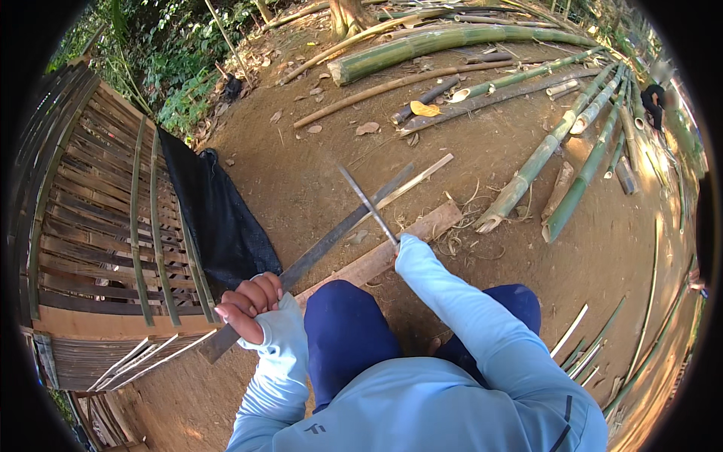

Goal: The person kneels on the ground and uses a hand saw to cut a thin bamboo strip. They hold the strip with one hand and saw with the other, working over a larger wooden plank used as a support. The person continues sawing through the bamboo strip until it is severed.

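My left hand [254,300] is closed around a long, flat, dark grey strip [316,258], probably split bamboo. The strip slants from beside my left knee up to the far right. My right hand [404,247], its fingers mostly hidden by the light blue sleeve, grips a thin knife [364,197]. The narrow blade points away to the upper left and crosses over the strip; whether they touch I cannot tell. A pale narrow strip [422,178] shows alongside the dark one. Below them a wooden plank [384,250] lies in front of my knees.
On my left stands a bamboo slatted frame [113,203] with a black cloth [215,215] against its side. Thick green bamboo poles [452,41] lie at the back, cut bamboo lengths [535,162] at right. Curled shavings [453,239] surround the plank's end. Thin strips [587,358] lie lower right.
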A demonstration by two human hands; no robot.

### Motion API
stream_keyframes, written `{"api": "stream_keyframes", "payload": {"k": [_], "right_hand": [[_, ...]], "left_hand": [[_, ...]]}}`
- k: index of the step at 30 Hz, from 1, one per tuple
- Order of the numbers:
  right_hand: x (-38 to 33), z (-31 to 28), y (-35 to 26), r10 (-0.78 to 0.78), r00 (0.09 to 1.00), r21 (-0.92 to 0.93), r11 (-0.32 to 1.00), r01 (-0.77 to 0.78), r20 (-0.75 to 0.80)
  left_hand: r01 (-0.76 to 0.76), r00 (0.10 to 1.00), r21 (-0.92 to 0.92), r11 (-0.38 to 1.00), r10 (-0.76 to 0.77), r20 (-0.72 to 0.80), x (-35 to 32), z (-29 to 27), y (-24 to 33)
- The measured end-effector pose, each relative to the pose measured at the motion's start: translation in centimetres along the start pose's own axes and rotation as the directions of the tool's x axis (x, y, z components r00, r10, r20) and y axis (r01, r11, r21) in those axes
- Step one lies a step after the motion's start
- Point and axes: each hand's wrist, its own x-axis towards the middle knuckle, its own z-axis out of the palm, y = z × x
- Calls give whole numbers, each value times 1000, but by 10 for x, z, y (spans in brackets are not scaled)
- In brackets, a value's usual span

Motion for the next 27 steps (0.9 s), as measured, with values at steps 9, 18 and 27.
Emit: {"api": "stream_keyframes", "payload": {"k": [9, 18, 27], "right_hand": [[39, -3, 13, -61, 995, 89, 995, 54, 75], [-7, -11, -4, -344, 938, -50, 937, 345, 39], [-1, 9, 1, -384, 923, 27, 923, 385, -34]], "left_hand": [[-23, 998, -12, 1000, 24, 58, -9, 6, 0], [8, 960, 21, 1000, -2, -281, -12, 9, 3], [22, 916, 90, 996, 16, -401, -7, 10, 2]]}}
